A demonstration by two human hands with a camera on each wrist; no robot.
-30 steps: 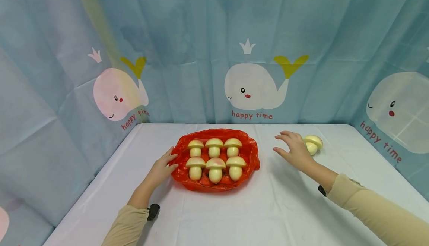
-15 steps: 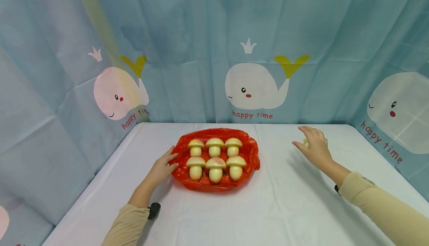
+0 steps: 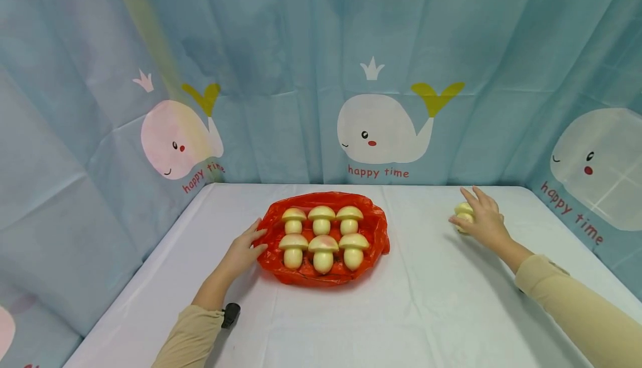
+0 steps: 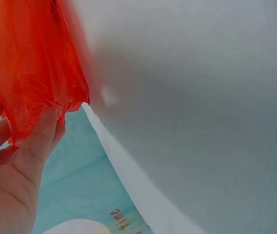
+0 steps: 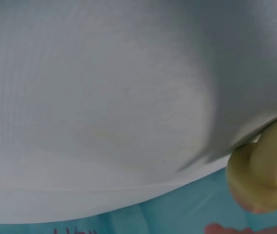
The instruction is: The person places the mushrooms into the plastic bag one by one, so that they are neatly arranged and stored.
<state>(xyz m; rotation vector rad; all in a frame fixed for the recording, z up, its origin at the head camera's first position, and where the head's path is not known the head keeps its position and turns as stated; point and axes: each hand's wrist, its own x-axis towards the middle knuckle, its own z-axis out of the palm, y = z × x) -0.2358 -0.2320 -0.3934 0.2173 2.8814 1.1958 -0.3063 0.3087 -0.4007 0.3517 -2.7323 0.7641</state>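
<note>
Several pale yellow toy mushrooms [image 3: 322,243] with pinkish tinges on some caps stand in two rows in a red plastic bag [image 3: 373,245], its rim spread wide. At the bag's left side, my left hand [image 3: 242,253] holds the edge; in the left wrist view the thumb lies on the red plastic [image 4: 31,73] with the fingers across from it. Another toy mushroom [image 3: 464,220] is on the table at the back right. My right hand [image 3: 485,222] is around its right side, thumb in front and fingers extended above. In the right wrist view, fingertips [image 5: 219,228] show below this mushroom [image 5: 260,168], apart from it.
A white cloth covers the table [image 3: 351,323]. Behind and beside it hangs a blue curtain [image 3: 281,134] printed with whales and "happy time". A small black device [image 3: 230,315] is strapped at the left wrist.
My right hand has moved right and back, from left of the lone mushroom to around it. The left hand and the bag have stayed in place.
</note>
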